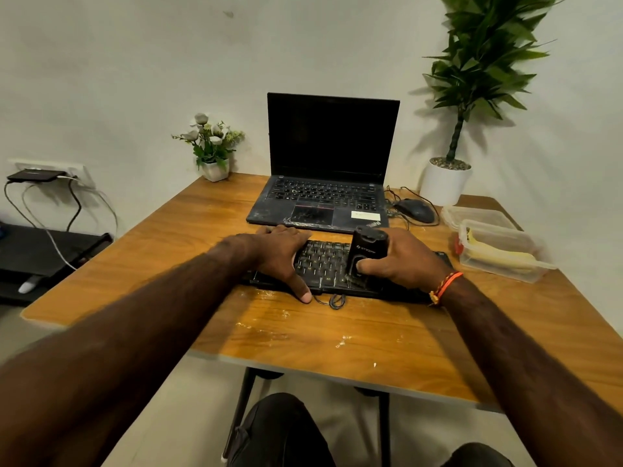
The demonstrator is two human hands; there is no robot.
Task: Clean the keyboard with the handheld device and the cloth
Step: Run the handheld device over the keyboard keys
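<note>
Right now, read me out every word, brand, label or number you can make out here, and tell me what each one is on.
"ThinkPad": on the palm rest corner of the laptop, partly hidden by the handheld device.
Logo and word on the handheld device, held by the right hand: blurred, not readable.
White sticker on the laptop: print too small to read.
Keyboard under the left hand: key legends too blurred to read.

An open laptop (pixel 328 170), mouse (pixel 414 210), two potted plants and plastic containers (pixel 499 249) crowd the wooden bench (pixel 168 237).
</note>
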